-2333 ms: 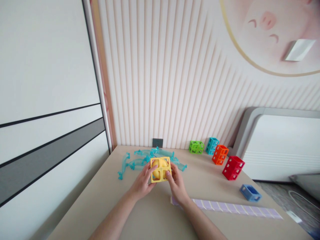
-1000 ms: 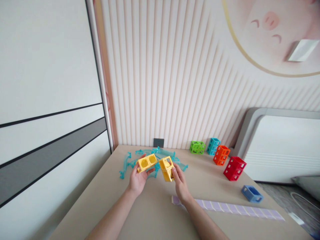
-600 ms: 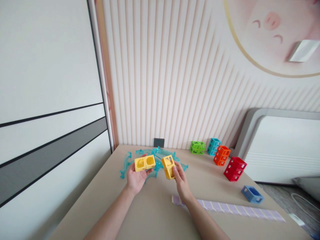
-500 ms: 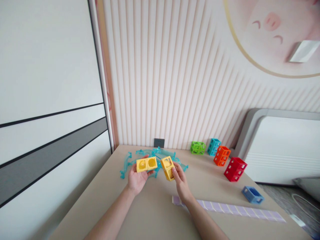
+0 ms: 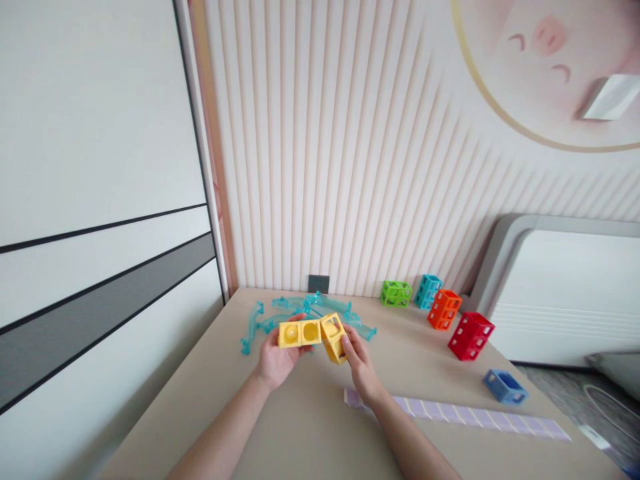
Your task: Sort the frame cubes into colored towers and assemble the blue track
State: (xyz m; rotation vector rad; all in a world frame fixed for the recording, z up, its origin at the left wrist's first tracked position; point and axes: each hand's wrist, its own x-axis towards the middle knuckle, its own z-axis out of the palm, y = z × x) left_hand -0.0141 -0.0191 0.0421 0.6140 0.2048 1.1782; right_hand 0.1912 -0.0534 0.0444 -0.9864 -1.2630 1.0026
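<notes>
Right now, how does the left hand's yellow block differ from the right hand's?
The left yellow block, in the left hand, runs roughly level; the right yellow block, in the right hand, slants steeply. The left yellow block shows round hollows toward the camera, while the right yellow block shows squarish openings. Both are yellow and two cells long.

Both my forearms [image 5: 225, 427] slant in from below. Here's my left hand [image 5: 277, 361], palm up, fingers [image 5: 305, 349] curled; my right hand [image 5: 361, 365] pinches, thumb [image 5: 349, 348] nearest me.
</notes>
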